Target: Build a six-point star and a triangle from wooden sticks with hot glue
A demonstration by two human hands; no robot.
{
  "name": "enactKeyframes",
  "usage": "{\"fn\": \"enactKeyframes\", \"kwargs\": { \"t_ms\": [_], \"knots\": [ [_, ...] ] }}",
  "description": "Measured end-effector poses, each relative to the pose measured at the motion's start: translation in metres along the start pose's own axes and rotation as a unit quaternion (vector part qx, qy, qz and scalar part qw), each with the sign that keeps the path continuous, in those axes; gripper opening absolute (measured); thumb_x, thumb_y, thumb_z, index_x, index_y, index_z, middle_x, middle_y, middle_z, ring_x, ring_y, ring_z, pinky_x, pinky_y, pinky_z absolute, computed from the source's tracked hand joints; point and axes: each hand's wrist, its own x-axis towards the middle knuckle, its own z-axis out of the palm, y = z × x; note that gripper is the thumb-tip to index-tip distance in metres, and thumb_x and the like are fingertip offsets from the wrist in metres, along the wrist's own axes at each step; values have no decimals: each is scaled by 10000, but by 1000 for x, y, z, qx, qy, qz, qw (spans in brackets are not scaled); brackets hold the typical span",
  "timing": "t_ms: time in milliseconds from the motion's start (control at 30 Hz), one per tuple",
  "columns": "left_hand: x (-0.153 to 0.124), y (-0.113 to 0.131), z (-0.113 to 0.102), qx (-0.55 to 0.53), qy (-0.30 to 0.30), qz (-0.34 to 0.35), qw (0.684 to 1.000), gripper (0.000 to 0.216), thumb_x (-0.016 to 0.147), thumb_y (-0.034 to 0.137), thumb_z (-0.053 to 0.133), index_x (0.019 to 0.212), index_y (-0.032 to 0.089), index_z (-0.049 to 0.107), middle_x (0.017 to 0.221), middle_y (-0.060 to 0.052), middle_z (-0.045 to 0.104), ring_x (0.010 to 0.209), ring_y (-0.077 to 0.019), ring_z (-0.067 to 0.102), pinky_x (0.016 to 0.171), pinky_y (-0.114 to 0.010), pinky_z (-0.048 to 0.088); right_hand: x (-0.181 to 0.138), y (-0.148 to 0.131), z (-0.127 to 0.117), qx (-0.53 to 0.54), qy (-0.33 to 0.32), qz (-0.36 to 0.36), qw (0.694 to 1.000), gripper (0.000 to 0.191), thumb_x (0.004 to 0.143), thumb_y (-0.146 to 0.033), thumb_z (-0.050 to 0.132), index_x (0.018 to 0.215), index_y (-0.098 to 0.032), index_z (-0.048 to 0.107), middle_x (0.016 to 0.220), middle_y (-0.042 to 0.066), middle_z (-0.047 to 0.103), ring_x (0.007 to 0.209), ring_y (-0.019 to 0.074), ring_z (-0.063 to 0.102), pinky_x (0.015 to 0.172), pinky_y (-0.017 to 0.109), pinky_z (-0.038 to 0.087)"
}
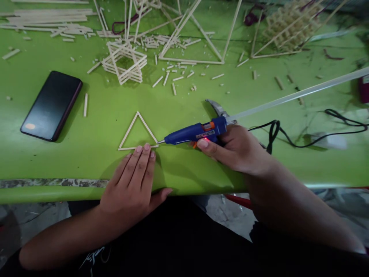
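A small triangle of thin wooden sticks point(137, 130) lies flat on the green table point(86, 161) near its front edge. My left hand point(134, 181) rests flat with fingers stretched out, its fingertips pressing the triangle's bottom stick. My right hand point(233, 148) is wrapped round a blue hot glue gun point(196, 132) with a red light on. The gun's metal nozzle touches the triangle's lower right corner. A long clear glue stick point(300, 92) sticks out of the gun's back toward the right.
A black phone point(52, 104) lies at the left. A stacked stick frame point(124, 62), larger stick triangles point(191, 34), loose sticks and offcuts cover the far side. A black cord point(302, 134) runs right. Metal cutters point(217, 107) lie behind the gun.
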Motion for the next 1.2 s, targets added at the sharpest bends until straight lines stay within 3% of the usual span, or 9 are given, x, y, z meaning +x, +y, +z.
{"fn": "enactKeyframes", "kwargs": {
  "t_ms": [167, 400, 567, 733, 900, 1067, 1200],
  "knots": [
    [0, 0, 0, 1, 2, -2, 1000, 905, 1215, 696, 560, 1619, -108, 666, 1686, -312, 699, 1514, -447, 766, 1291, -533, 565, 3, 2, 2, -1, 1, -30, 1000, 223, 1021, -474, 840, 981, -267, 912, 899, 55, 888, 892, 303, 887, 846, 412, 768],
    [-2, 0, 1, 6, -1, -6, 1000, 883, 1212, 692, 562, 1617, -85, 669, 1690, -303, 698, 1519, -435, 766, 1299, -518, 557, 3, 2, 2, 5, 9, -25, 1000, 286, 1029, -523, 846, 956, -260, 930, 881, 57, 884, 876, 293, 876, 853, 409, 761],
    [-1, 0, 1, 3, 4, -9, 1000, 890, 1211, 691, 567, 1613, -96, 675, 1684, -304, 705, 1500, -440, 774, 1293, -524, 549, 2, 1, -2, -10, 13, -18, 1000, 285, 1018, -507, 824, 927, -253, 915, 822, 41, 847, 760, 264, 810, 740, 375, 724],
    [-1, 0, 1, 2, 5, -5, 1000, 890, 1213, 690, 566, 1597, -105, 683, 1677, -314, 706, 1499, -446, 774, 1286, -530, 556, -2, 4, -6, -26, 14, 9, 1000, 396, 1024, -606, 834, 903, -234, 902, 767, 34, 816, 639, 238, 715, 529, 331, 594],
    [-1, 0, 0, 8, 2, -7, 1000, 890, 1207, 700, 568, 1607, -88, 675, 1686, -305, 698, 1504, -437, 775, 1297, -518, 556, -3, 7, -7, -31, 2, -6, 1000, 408, 1060, -609, 806, 954, -231, 920, 815, 50, 847, 692, 257, 758, 587, 351, 642],
    [-1, 0, 0, 4, -1, -10, 1000, 902, 1193, 709, 594, 1623, -81, 666, 1691, -305, 694, 1515, -438, 769, 1311, -514, 546, -2, 5, -6, -6, -11, -17, 1000, 328, 1071, -531, 795, 1013, -251, 955, 876, 53, 874, 793, 273, 827, 746, 379, 722],
    [-2, 0, 0, 1, -5, -10, 1000, 915, 1190, 706, 603, 1651, -84, 645, 1705, -307, 683, 1539, -439, 751, 1324, -521, 540, 0, 2, -4, 0, -17, -20, 1000, 312, 1068, -510, 812, 1061, -239, 968, 907, 61, 889, 827, 280, 840, 744, 373, 722]
  ]
}}
